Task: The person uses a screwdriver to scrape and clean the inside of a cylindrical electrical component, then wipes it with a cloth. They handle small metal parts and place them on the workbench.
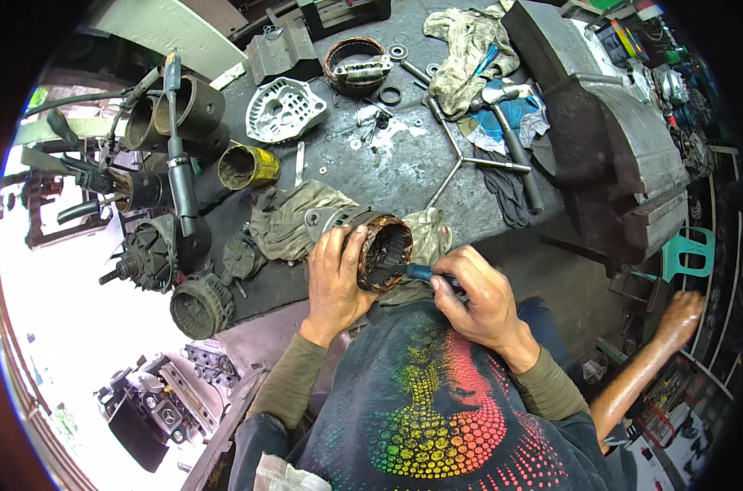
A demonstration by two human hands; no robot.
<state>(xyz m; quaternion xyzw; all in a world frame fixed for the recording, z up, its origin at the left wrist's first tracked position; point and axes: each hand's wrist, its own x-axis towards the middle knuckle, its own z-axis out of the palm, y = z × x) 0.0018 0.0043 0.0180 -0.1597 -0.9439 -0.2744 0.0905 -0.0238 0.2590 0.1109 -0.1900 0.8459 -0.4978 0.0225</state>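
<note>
A big grey metal bench (437, 172) fills most of the room in front of me, dirty and full of parts. On its right side sits a heavy dark vise (609, 155). On the left lie fat metal tubes (183, 114), a yellow can-shaped casing (248, 166) and a silver end cover with holes (283, 108). A crumpled rag (293, 219) lies near the front edge, and a cross-shaped wrench (461, 159) lies in the middle.

At the front edge, close to the person's chest, is the round copper-wound stator (381, 250) in its silver housing. It rests partly on the rag, with its open end turned toward the person.

The left hand (334, 274) is wrapped around the stator, fingers curled tight on its side to keep it from rolling. The right hand (478, 299) has its fingers pinched closed around a small blue-handled tool (424, 274). The tip of the tool goes inside the open ring. I cannot see the tip well.

To do this well, I think the left hand should hold the ring very steady. The right hand should move the tool gently, because the thin copper wires look easy to scratch or bend. Small, slow strokes seem best, and turning the ring bit by bit would let the tool reach all the way round.
</note>
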